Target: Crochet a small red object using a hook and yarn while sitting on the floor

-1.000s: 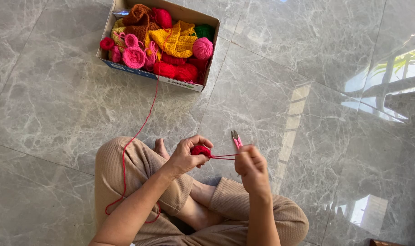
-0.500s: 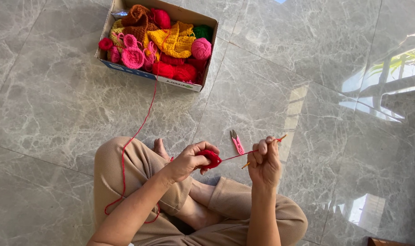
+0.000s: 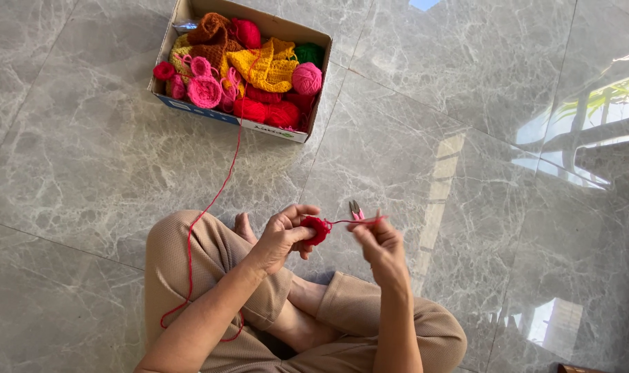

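vs half a second earlier: right hand pulled back in toward left hand, gap narrower; hook tip no longer sticking out up-right. left hand closed on small red crochet piece, pinched at fingertips. right hand pinched on thin crochet hook, long axis near horizontal, running from the piece toward right hand. pink snips on floor just beyond right hand. red yarn trailing from left-hand side up to cardboard box, well beyond both hands.
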